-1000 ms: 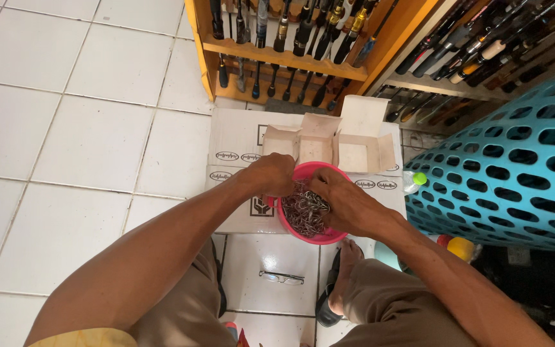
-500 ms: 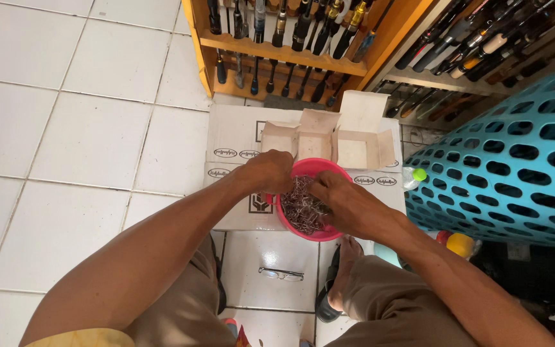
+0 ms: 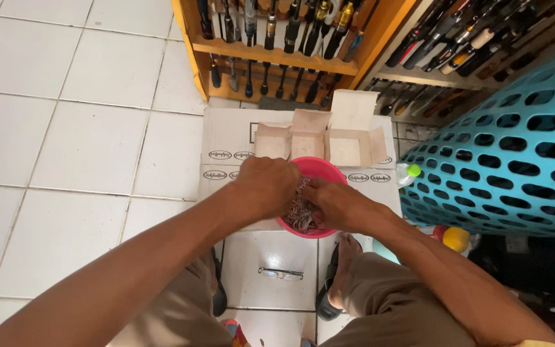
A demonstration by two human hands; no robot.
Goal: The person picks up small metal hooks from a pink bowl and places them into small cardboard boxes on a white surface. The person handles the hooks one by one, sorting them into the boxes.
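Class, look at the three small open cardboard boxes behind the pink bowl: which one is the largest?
The rightmost small box, farthest from the left hand: wider and whiter inside than the other two boxes.

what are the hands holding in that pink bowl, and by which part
Both the left hand and right hand pinch a tangle of small metal pieces at its top, over the pink bowl; exact fingers can't be told.

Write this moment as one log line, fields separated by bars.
left hand: in pink bowl | right hand: in bowl, on small metal pieces | bowl: on cardboard box
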